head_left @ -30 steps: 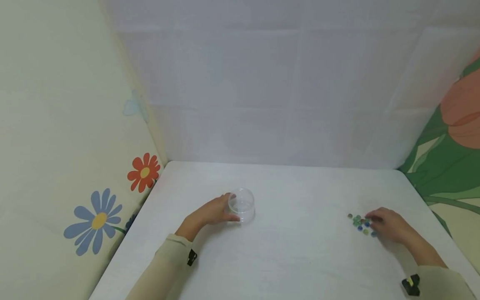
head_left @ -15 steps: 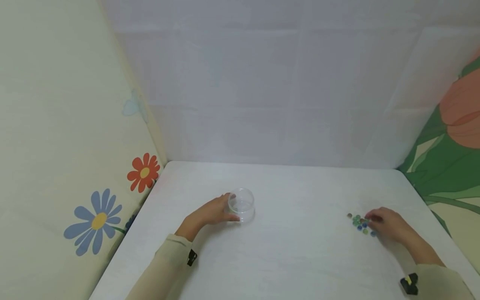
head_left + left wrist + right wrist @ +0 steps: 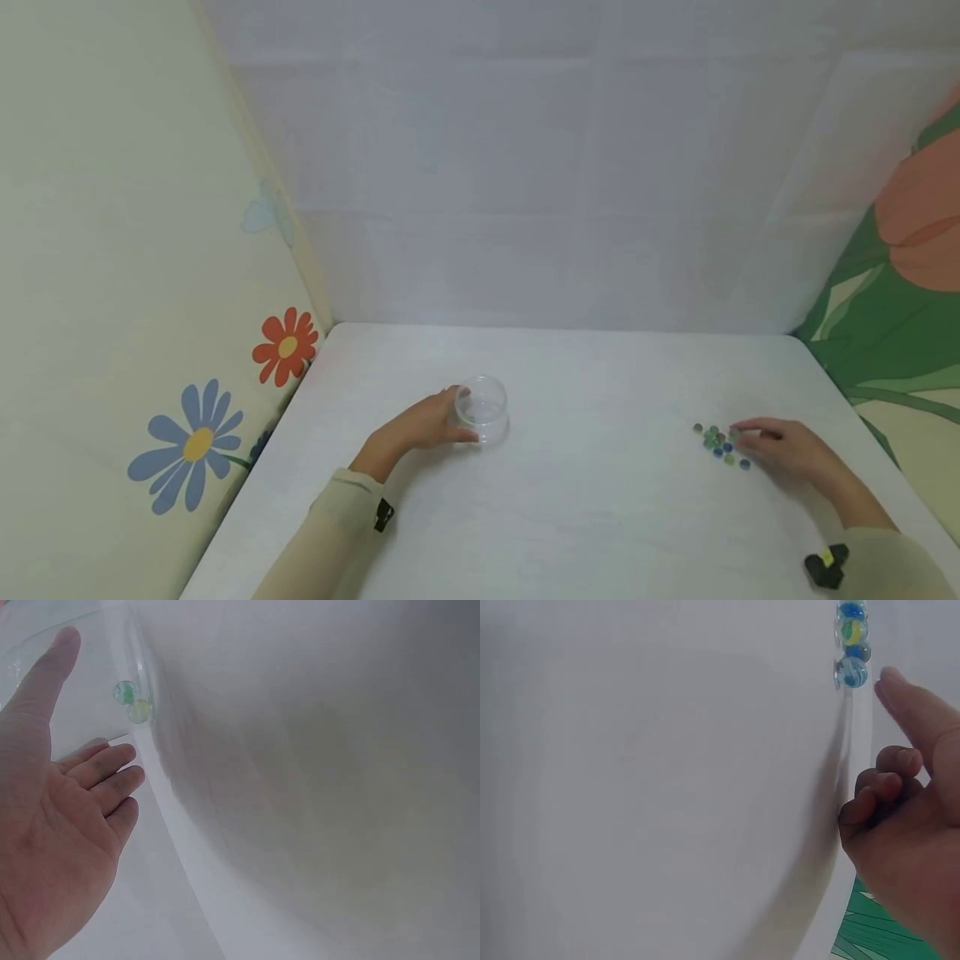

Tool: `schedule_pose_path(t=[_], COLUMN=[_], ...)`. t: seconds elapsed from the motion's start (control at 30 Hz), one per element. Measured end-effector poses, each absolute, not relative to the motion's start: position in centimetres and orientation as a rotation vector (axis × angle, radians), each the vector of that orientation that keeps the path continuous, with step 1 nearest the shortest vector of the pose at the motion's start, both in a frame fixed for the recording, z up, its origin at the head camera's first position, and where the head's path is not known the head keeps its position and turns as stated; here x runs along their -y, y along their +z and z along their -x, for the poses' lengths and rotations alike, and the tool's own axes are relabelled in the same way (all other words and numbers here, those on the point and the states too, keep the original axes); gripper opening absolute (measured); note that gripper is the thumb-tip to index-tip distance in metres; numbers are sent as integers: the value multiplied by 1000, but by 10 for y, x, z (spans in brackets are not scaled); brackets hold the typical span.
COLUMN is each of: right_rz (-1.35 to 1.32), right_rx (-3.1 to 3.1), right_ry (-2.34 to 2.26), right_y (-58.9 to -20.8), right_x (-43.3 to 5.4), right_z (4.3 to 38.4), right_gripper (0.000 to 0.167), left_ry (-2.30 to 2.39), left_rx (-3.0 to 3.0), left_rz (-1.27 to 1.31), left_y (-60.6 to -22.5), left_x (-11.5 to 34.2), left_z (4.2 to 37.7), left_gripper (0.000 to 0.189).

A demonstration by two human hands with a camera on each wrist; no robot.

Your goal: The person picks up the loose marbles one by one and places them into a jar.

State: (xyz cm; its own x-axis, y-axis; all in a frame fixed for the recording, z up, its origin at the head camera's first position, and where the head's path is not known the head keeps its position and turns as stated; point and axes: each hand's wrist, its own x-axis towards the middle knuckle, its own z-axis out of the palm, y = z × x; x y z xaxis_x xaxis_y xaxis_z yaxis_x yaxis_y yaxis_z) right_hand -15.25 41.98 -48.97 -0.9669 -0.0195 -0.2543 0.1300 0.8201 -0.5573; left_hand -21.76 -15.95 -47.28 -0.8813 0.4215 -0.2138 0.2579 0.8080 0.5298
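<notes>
In the head view my left hand (image 3: 426, 423) holds a clear round cup (image 3: 491, 429) at its left side, thumb in front and fingers behind. The left wrist view shows a green marble (image 3: 124, 692) and a yellowish marble (image 3: 139, 712) at the bottom of the cup. Over on the right, my right hand (image 3: 787, 450) pinches a pale marble (image 3: 734, 435) between thumb and index finger, at the edge of a cluster of glass marbles (image 3: 717, 452). In the right wrist view its other fingers are curled in, and a blue-swirled marble (image 3: 853, 673) lies near the thumb tip.
Both hands work over a white table (image 3: 585, 500). A white cloth backdrop (image 3: 540, 167) rises behind its far edge. Flower-printed walls (image 3: 112, 292) border the left and right sides.
My right hand's thumb and index finger have drawn together at the marbles, and a pale marble shows between their tips. The left hand and cup have stayed put.
</notes>
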Motion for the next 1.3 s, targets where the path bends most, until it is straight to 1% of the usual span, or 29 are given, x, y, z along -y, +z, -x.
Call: schedule_pose_path(t=[0.3, 0.63, 0.77, 0.9, 1.13, 1.3], right_rz=[-23, -101, -110, -100, 36, 124], right_rx=[-2759, -2701, -2702, -2706, -2700, -2665], right_ry=[-1090, -1229, -1256, -1287, -1402, -1452], right_y=[-481, -477, -475, -472, -468, -468], right_x=[-395, -354, -338, -323, -295, -279], right_z=[149, 156, 157, 157, 158, 162], right_gripper=[62, 72, 73, 69, 50, 46], left_ry=[701, 707, 713, 725, 711, 712], left_rx=[-2679, -2682, -2679, -2671, -2679, -2678], left_rz=[-517, -543, -533, -513, -501, -502], left_y=[-471, -471, -471, -470, -470, -471], left_x=[160, 161, 160, 159, 158, 158], left_z=[219, 219, 219, 218, 217, 218], left_gripper=[96, 96, 95, 96, 96, 97])
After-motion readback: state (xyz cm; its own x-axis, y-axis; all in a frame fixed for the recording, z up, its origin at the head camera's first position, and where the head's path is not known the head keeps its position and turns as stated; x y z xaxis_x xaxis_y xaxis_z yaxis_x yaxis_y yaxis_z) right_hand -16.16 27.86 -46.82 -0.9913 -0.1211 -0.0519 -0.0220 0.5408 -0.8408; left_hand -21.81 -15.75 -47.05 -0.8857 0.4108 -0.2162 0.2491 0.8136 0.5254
